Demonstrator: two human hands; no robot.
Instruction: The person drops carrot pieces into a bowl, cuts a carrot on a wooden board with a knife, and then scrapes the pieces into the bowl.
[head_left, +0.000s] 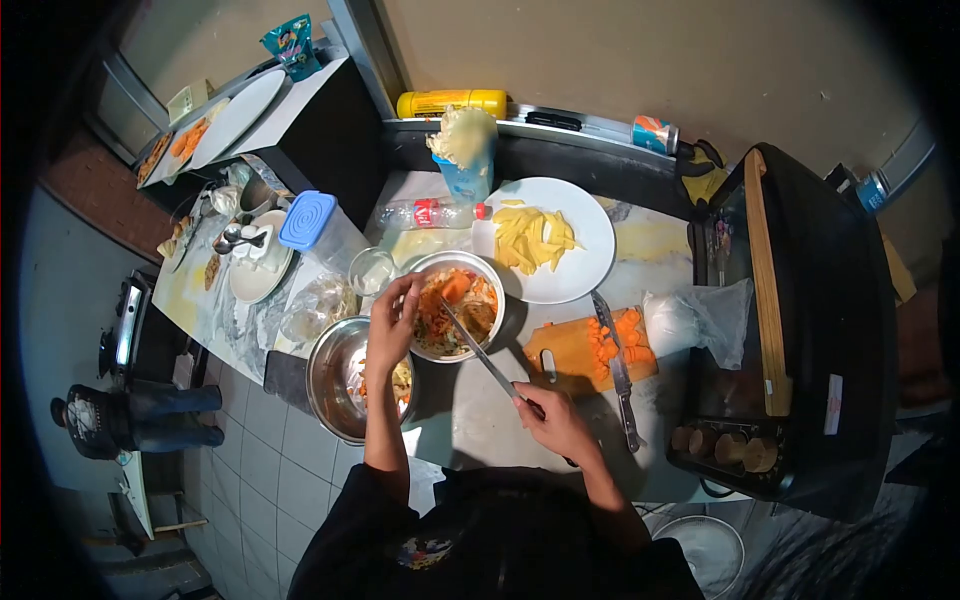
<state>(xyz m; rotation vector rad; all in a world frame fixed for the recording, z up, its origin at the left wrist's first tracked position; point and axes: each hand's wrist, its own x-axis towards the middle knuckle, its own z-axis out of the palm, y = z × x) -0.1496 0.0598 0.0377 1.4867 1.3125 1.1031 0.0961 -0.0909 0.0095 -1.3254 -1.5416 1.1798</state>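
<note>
A white bowl (500, 325) of chopped, mostly orange vegetables stands in front of me. My left hand (393, 318) is at its left side, fingers curled over the rim. My right hand (556, 425) is closed round the dark handle of a long, narrow-bladed knife (482, 355), whose tip reaches into the bowl beside a larger orange piece (456, 288). Left of the bowl, under my left forearm, is a steel bowl (330, 385) with some food scraps. To the right, an orange cutting board (565, 365) bears chopped carrot (628, 335) and a second knife (613, 355).
A white plate (590, 240) of yellow slices lies behind the bowl, beside a plastic bottle (420, 213). A blue-lidded container (325, 235) and a glass (372, 270) stand left. A plastic bag (690, 320) and black case (820, 300) border the right. Another person (130, 420) stands far left.
</note>
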